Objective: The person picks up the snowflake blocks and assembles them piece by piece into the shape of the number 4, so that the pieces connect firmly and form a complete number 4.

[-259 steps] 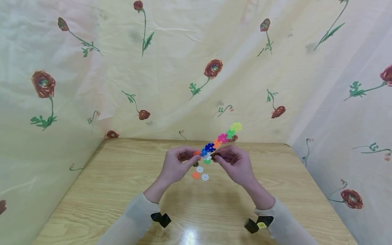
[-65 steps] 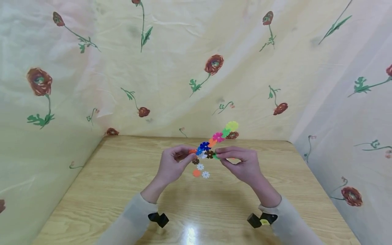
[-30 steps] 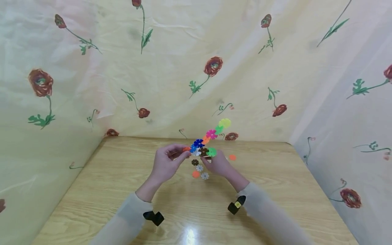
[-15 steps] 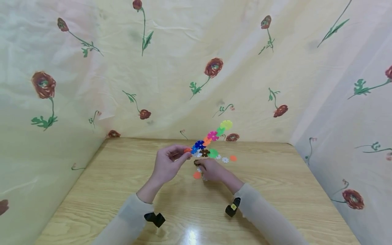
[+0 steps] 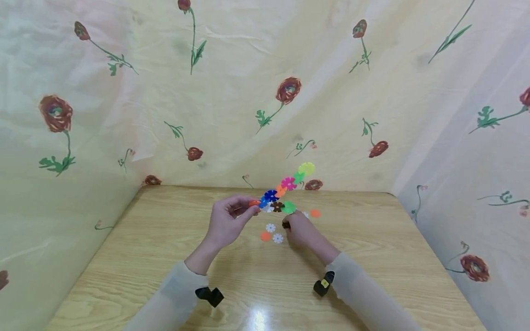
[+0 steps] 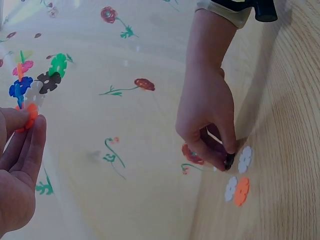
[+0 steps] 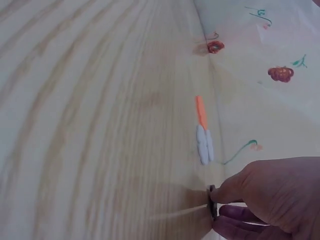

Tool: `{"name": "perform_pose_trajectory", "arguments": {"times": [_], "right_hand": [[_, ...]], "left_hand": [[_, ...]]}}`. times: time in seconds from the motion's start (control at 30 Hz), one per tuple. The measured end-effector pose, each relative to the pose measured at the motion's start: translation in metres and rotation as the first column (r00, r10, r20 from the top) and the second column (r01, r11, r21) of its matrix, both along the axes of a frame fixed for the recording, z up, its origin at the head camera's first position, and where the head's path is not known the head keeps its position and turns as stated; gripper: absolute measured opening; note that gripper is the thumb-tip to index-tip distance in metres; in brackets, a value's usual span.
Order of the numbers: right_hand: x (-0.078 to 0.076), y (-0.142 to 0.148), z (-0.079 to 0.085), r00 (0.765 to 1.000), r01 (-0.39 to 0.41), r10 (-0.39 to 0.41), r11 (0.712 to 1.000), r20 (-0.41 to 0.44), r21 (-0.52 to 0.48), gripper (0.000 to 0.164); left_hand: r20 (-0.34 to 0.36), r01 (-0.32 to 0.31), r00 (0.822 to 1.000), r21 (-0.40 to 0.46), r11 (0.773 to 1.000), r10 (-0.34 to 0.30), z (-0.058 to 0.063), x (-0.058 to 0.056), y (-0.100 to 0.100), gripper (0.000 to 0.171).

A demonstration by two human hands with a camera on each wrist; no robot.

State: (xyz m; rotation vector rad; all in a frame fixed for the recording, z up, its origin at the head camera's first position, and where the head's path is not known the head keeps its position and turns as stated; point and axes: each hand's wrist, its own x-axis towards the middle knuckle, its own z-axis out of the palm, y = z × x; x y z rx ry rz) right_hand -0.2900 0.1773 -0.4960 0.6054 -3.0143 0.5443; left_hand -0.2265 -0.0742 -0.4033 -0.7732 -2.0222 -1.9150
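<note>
While the linked discs (image 5: 271, 196) were held up above the table (image 5: 165, 276) by the L hand (image 5: 229, 220), a loose brown disc (image 5: 286, 225) was shifted from its earlier spot by the R hand (image 5: 304, 230). Half a sec. ago it was just being touched there; now it was pinched btwn thumb & fingers, though whether it was fully clear of the tabletop couldn't be told. The green disc (image 5: 288, 207), held by the R hand approx. 2 s ago, was now borne by the linked pcs alone, so that join was apparently made. The orange end disc (image 5: 254, 202) was gripped by the L hand, as before. One more pc. was thus seemingly picked, not yet joined. Two white discs (image 5: 270, 227) & a loose orange disc (image 5: 265, 236) were left on the table nearby; another orange disc (image 5: 315, 214) was seen farther R.
</note>
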Motion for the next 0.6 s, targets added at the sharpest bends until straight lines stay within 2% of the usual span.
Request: {"name": "perform_pose_trajectory", "arguments": {"times": [0.23, 0.47, 0.6], "right_hand": [[0.002, 0.011, 0.000, 1.000, 0.014, -0.014, 0.999, 0.003, -0.041, 0.021], [0.004, 0.019, 0.000, 0.998, 0.060, -0.055, 0.993, 0.044, -0.106, 0.015], [0.006, 0.026, 0.002, 0.998, 0.053, -0.046, 0.987, 0.050, -0.150, 0.014]], "left_hand": [[0.011, 0.000, 1.000, -0.002, 1.000, 0.000, 0.001, 0.000, 0.000, 0.012], [-0.002, -0.003, 1.000, -0.006, 1.000, 0.003, 0.001, -0.001, 0.000, 0.012], [-0.013, -0.003, 1.000, -0.001, 1.000, 0.003, 0.001, -0.001, 0.000, 0.013]]}}
